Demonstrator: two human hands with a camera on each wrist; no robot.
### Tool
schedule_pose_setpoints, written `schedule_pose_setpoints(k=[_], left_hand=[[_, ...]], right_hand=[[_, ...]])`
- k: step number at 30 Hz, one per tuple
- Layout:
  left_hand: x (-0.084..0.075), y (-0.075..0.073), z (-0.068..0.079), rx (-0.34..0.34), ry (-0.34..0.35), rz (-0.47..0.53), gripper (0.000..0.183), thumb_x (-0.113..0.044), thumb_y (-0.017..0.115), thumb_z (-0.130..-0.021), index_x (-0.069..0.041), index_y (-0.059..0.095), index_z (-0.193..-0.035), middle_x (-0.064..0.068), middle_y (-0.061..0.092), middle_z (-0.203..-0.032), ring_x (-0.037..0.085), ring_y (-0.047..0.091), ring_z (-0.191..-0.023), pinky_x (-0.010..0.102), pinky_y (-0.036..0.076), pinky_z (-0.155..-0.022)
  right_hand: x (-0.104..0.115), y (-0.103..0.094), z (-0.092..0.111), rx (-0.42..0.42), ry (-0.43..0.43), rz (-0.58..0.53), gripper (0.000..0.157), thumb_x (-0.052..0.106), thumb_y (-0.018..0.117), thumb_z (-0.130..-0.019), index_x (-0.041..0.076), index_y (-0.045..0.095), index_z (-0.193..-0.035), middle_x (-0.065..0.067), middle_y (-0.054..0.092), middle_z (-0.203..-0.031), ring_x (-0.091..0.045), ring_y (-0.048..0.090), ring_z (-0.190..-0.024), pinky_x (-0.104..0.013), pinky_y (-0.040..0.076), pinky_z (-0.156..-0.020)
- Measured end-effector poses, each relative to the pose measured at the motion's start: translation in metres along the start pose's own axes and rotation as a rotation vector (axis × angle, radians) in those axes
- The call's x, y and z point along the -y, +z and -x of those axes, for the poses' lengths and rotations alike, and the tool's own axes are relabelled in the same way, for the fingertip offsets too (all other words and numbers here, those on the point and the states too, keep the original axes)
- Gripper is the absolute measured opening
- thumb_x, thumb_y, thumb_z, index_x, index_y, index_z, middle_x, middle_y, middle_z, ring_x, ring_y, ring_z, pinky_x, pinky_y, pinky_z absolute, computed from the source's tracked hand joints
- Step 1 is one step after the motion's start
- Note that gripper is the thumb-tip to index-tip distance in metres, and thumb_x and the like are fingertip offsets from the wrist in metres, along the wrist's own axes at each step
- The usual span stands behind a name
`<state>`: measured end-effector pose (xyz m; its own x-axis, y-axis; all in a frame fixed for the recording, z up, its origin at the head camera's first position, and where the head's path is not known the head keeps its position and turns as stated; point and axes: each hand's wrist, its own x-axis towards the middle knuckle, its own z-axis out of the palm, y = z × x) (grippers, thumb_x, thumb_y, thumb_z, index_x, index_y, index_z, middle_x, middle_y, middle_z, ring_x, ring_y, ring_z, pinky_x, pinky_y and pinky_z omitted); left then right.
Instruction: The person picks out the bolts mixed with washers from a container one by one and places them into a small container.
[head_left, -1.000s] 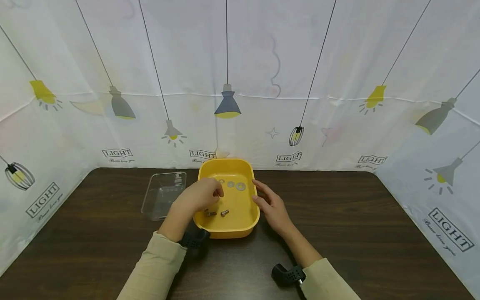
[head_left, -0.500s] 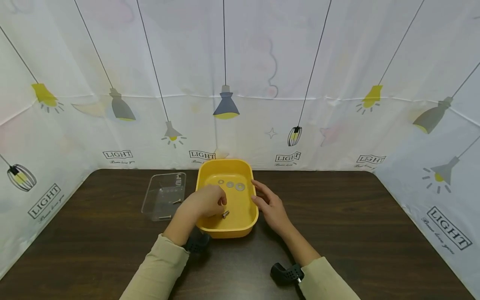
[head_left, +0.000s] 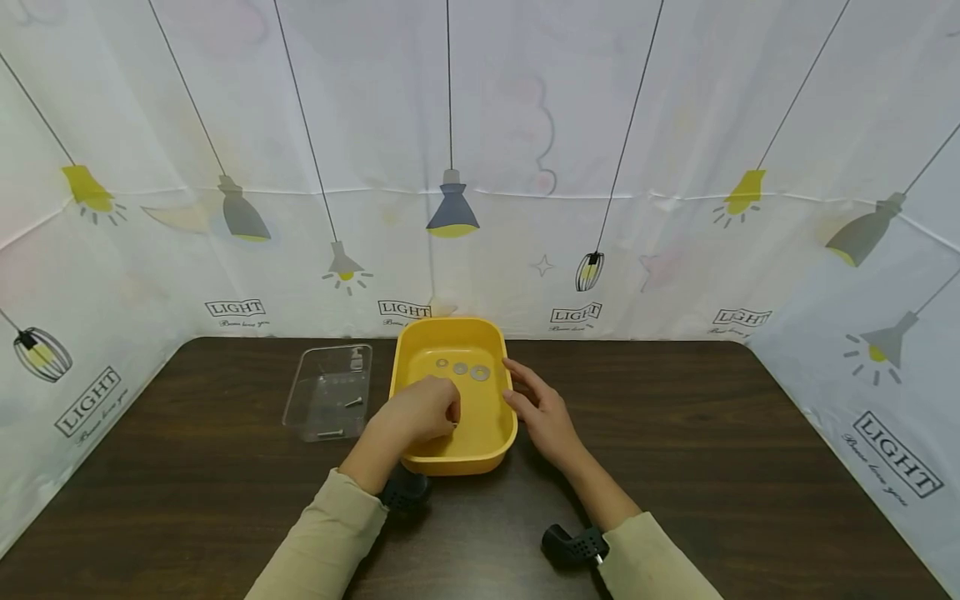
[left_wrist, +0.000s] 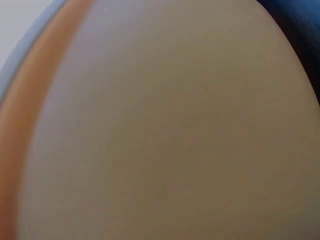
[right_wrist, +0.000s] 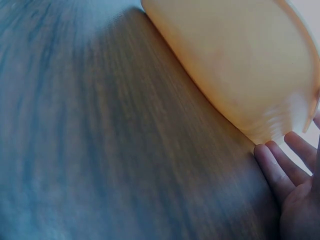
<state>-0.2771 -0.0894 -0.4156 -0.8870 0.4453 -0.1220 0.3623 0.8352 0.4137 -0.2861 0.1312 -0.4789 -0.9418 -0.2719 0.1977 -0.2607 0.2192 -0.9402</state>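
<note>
A yellow plastic bin (head_left: 487, 425) stands mid-table. My left hand (head_left: 422, 410) reaches down inside it, fingers curled and pinching low over its floor. A bit of a silver screw (head_left: 454, 425) peeks out at the fingertips; the hand hides the rest. Just beyond it lie three flat washers, a large washer (head_left: 480, 373), a medium washer (head_left: 461, 368) and a small washer (head_left: 442, 363). My right hand (head_left: 549, 421) touches the bin's right side with relaxed, spread fingers. In the right wrist view, its fingertips (right_wrist: 262, 150) meet the bin's outer wall (right_wrist: 235, 65).
Left of the bin sits a clear plastic box (head_left: 300, 400), holding an upper screw (head_left: 354, 403) and a lower screw (head_left: 330, 434). A printed curtain (head_left: 495, 275) hangs behind the dark wooden table (head_left: 712, 450). The left wrist view is filled by a blurred pale surface.
My left hand has moved right and nearer me within the bin, covering the screws that lay there. Two screws in the clear box have come into view. The right hand stays in place.
</note>
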Motion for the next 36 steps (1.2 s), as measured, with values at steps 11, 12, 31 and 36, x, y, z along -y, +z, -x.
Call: schedule_pose_setpoints(k=[11, 12, 31, 36], left_hand=[[-0.002, -0.012, 0.001, -0.003, 0.009, 0.042, 0.01, -0.01, 0.073, -0.089, -0.013, 0.067, -0.081, -0.002, 0.062, -0.075, 0.014, 0.055, -0.068, 0.029, 0.047, -0.066], [-0.002, -0.014, 0.002, -0.005, 0.0, 0.047, 0.009, -0.011, 0.073, -0.089, -0.013, 0.067, -0.082, -0.001, 0.062, -0.076, 0.015, 0.056, -0.067, 0.029, 0.047, -0.065], [0.004, -0.055, 0.034, -0.098, -0.069, 0.065, 0.007, -0.005, 0.069, -0.089, -0.008, 0.07, -0.095, 0.001, 0.067, -0.089, 0.016, 0.059, -0.077, 0.029, 0.052, -0.07], [0.012, -0.06, 0.039, -0.099, -0.081, 0.051, 0.008, -0.009, 0.07, -0.09, -0.006, 0.07, -0.097, 0.002, 0.067, -0.088, 0.016, 0.059, -0.077, 0.029, 0.055, -0.072]], right_hand=[[-0.002, -0.001, 0.0, -0.002, 0.0, 0.009, 0.051, 0.023, 0.055, -0.104, 0.016, 0.045, -0.153, -0.018, 0.051, -0.149, -0.035, 0.058, -0.13, -0.042, 0.057, -0.096], [-0.002, -0.001, 0.0, -0.002, -0.002, 0.009, 0.051, 0.023, 0.055, -0.104, 0.016, 0.044, -0.153, -0.018, 0.051, -0.149, -0.035, 0.059, -0.13, -0.042, 0.057, -0.096], [0.0, 0.0, -0.001, 0.0, 0.005, -0.001, 0.05, 0.024, 0.056, -0.103, 0.019, 0.046, -0.152, -0.017, 0.051, -0.15, -0.035, 0.057, -0.132, -0.043, 0.056, -0.097], [0.001, 0.0, 0.0, 0.001, 0.003, 0.001, 0.05, 0.024, 0.056, -0.104, 0.019, 0.045, -0.152, -0.016, 0.052, -0.149, -0.034, 0.058, -0.132, -0.043, 0.057, -0.097]])
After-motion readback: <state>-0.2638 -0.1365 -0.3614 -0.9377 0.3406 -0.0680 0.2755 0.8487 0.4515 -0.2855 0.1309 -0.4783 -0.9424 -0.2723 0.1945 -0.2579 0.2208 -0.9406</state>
